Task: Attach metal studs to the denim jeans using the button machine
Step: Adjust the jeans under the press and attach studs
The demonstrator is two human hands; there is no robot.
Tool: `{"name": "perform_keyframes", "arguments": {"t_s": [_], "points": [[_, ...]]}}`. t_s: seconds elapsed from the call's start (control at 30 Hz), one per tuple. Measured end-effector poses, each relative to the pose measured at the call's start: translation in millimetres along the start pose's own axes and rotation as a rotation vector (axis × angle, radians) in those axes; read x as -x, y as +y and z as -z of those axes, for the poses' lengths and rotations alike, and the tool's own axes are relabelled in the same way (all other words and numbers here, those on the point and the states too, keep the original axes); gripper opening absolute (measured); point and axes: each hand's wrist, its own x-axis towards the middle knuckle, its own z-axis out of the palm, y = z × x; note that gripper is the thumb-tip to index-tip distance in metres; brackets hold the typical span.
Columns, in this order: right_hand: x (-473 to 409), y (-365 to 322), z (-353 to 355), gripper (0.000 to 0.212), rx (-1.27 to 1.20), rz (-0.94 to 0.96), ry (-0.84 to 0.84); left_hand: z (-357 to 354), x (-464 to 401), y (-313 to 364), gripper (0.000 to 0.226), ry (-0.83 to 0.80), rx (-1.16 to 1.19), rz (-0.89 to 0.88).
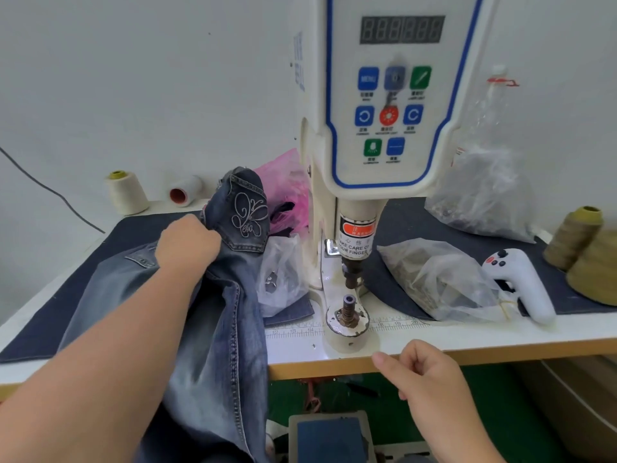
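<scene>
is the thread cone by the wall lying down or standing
Lying down: the white thread cone lies on its side, its orange open end facing the camera.

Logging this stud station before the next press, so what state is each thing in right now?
jeans: bunched left of the machine, off the die.
left hand: grips the jeans.
right hand: loosely curled, empty, at the table edge.
lower die: bare.
display: unlit.
</scene>
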Motion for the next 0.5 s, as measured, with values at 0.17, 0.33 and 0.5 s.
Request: {"name": "perform_keyframes", "arguments": {"t_s": [0.17,0.33,0.5], "points": [[0.0,0.9,-1.5,0.019,-0.079,0.053,-0.005,36.1,32.2,-4.8,0.019,0.210,0.225,-0.077],[13.1,-18.5,-15.8,0.017,-0.169,0.233,-0.080,84.5,101.5,-19.8,0.016,0.317,0.305,-0.275],[29.3,-55.4,-30.1,0.015,-0.172,0.503,-0.238,116.6,156.4,-41.3,0.028,0.192,0.337,-0.261]]}}
